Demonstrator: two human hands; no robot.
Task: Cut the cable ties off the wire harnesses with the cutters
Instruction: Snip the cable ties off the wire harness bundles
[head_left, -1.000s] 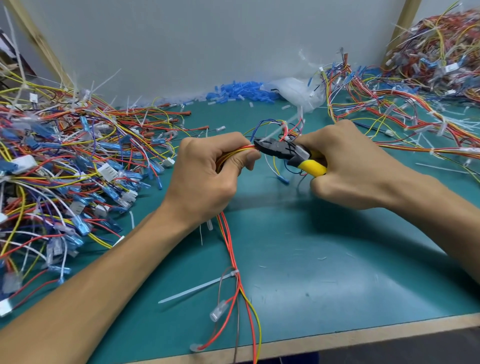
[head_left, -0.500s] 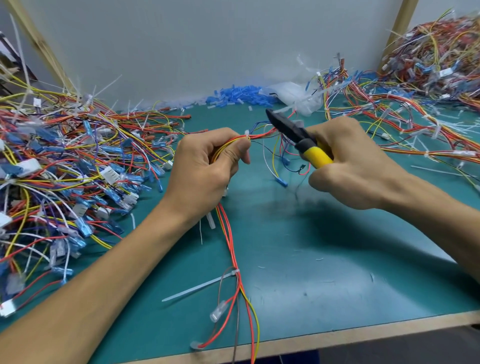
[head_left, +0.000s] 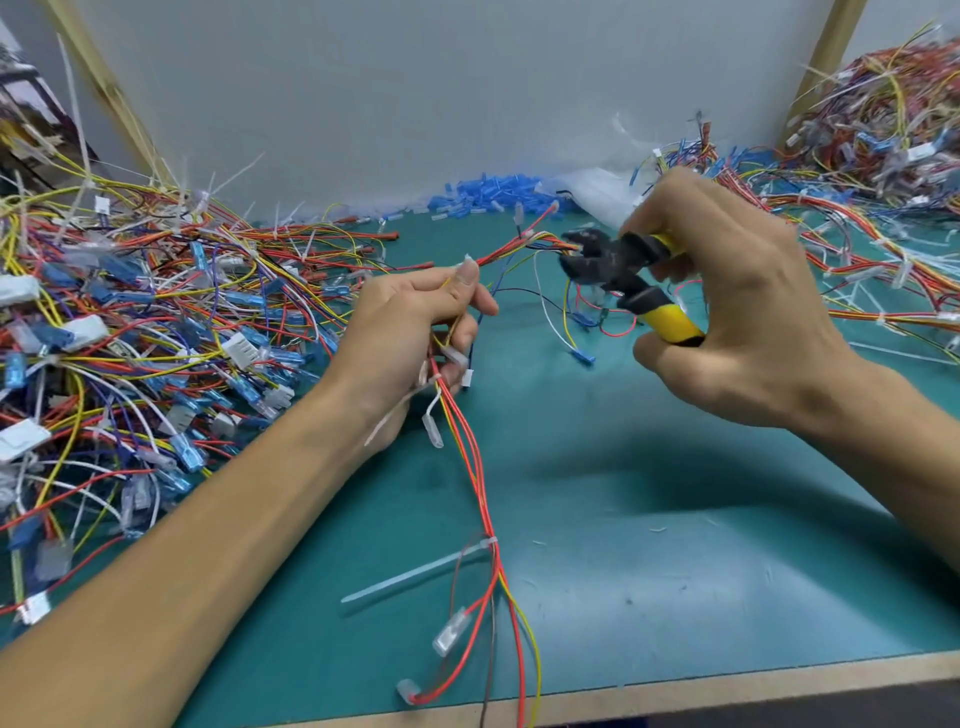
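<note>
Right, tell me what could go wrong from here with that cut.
1. The cutters in the right hand seem to have open jaws right at the harness wires; closing could nick a wire instead of a tie.
2. The left hand grips the harness higher up, so the cable tie lower down may get missed.

free: mat (head_left: 675, 597) centre-front | blocked: left wire heap (head_left: 130, 322), right wire heap (head_left: 857, 244)

Workshop bench: harness piles (head_left: 156, 322), cutting mat (head_left: 675, 571).
</note>
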